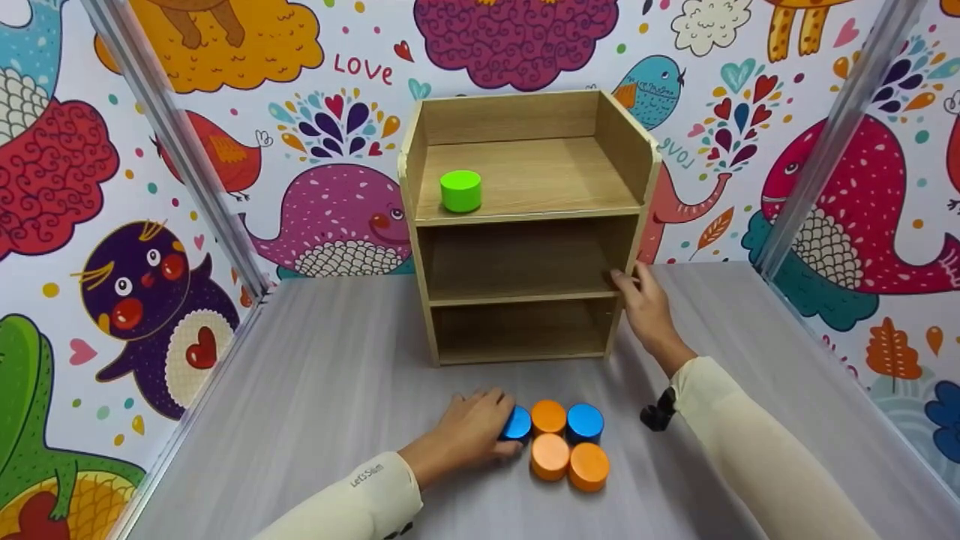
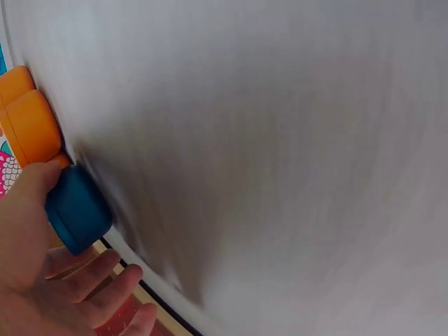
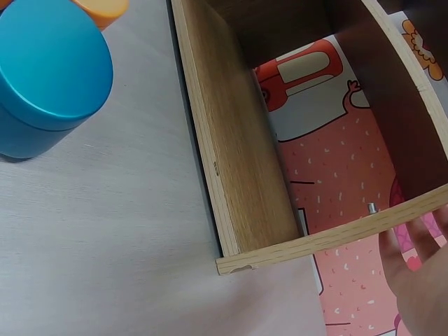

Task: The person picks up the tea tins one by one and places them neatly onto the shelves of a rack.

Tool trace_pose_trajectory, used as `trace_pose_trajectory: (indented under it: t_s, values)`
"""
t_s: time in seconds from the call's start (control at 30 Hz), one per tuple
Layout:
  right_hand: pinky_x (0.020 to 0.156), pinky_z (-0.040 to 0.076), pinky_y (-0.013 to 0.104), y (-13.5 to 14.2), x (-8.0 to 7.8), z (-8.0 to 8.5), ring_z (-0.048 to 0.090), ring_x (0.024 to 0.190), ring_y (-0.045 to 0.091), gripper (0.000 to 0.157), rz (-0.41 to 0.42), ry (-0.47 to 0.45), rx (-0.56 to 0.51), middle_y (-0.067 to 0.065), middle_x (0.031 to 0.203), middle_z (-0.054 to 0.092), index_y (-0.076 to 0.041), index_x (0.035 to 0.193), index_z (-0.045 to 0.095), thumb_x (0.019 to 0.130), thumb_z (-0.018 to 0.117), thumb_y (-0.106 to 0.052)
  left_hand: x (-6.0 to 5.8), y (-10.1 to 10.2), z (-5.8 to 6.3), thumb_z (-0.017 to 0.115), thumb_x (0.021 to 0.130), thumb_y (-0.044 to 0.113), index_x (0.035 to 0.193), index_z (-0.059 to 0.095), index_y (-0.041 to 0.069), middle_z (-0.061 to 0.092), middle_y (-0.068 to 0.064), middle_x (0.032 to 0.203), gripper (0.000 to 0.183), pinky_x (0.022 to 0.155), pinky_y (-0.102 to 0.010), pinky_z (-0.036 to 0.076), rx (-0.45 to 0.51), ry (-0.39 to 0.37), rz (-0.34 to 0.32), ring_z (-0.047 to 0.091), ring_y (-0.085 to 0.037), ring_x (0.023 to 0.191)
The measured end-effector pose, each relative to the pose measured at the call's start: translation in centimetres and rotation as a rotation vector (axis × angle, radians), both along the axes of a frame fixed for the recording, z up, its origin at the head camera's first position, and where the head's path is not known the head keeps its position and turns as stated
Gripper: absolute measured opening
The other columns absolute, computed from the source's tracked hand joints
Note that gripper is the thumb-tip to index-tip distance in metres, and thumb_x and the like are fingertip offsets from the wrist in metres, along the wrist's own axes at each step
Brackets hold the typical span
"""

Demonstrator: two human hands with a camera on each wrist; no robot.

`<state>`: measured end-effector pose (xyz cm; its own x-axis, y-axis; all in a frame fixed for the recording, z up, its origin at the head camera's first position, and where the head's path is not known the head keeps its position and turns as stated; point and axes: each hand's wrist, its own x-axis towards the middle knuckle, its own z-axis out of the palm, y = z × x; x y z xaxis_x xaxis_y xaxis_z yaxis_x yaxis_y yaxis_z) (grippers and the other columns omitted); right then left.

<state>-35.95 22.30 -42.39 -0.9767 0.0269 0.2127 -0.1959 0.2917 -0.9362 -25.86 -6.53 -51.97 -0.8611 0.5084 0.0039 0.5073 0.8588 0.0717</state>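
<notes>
In the head view my left hand (image 1: 469, 427) is around the leftmost blue round container (image 1: 516, 424), its thumb on the near side and fingers on the far side. The left wrist view shows the thumb against this blue container (image 2: 78, 208), the other fingers spread below. Beside it stand two orange containers (image 1: 548, 417), a paler orange one (image 1: 550, 457) and another blue one (image 1: 585, 423), bunched together. My right hand (image 1: 646, 304) holds the right side panel of a wooden shelf (image 1: 517, 296) at middle-tier height, with fingers at the panel edge in the right wrist view.
A bright green round container (image 1: 460, 191) stands at the left front of the shelf's top tier. Two lower compartments face me. The grey tabletop (image 1: 330, 360) is bordered by cartoon-printed walls (image 1: 180, 330) with metal posts at the corners.
</notes>
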Motion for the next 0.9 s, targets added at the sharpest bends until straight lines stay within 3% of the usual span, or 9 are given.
trace_pose_trajectory:
  t_s: [0.23,0.4,0.6,0.9]
  values:
    - [0.112,0.042,0.055,-0.1,0.2,0.1,0.050,0.134,0.038,0.055,0.000,0.002,0.001,0.024,0.148,0.046,-0.009,0.155,0.037,0.107,0.046,-0.034,0.0,0.2,0.0,0.071,0.088,0.059,0.131,0.060,0.012,0.064,-0.006,0.122,0.064,0.090,-0.056,0.053,0.004,-0.006,0.001,0.063,-0.026,0.112]
    - [0.113,0.041,0.058,0.4,-0.8,-0.9,0.046,0.138,0.039,0.058,0.016,0.001,-0.027,0.023,0.152,0.042,-0.010,0.158,0.032,0.107,0.047,-0.034,-0.1,0.4,0.3,0.070,0.088,0.060,0.129,0.060,0.012,0.064,-0.006,0.121,0.064,0.093,-0.056,0.052,0.013,-0.018,0.008,0.063,-0.026,0.112]
    - [0.113,0.041,0.057,1.0,-2.4,-2.8,0.047,0.138,0.037,0.062,-0.004,0.015,-0.021,0.019,0.152,0.043,-0.017,0.159,0.032,0.106,0.047,-0.046,-0.2,0.8,1.2,0.071,0.088,0.060,0.130,0.059,0.012,0.063,-0.006,0.124,0.065,0.097,-0.059,0.051,0.014,-0.034,0.024,0.063,-0.026,0.114]
    - [0.110,0.044,0.055,1.1,-2.7,-3.2,0.050,0.134,0.034,0.062,-0.024,0.054,0.009,0.017,0.148,0.047,-0.020,0.156,0.039,0.104,0.047,-0.052,-0.6,1.0,2.9,0.069,0.088,0.065,0.135,0.058,0.011,0.060,-0.008,0.138,0.072,0.103,-0.064,0.047,-0.002,-0.028,0.054,0.059,-0.030,0.128]
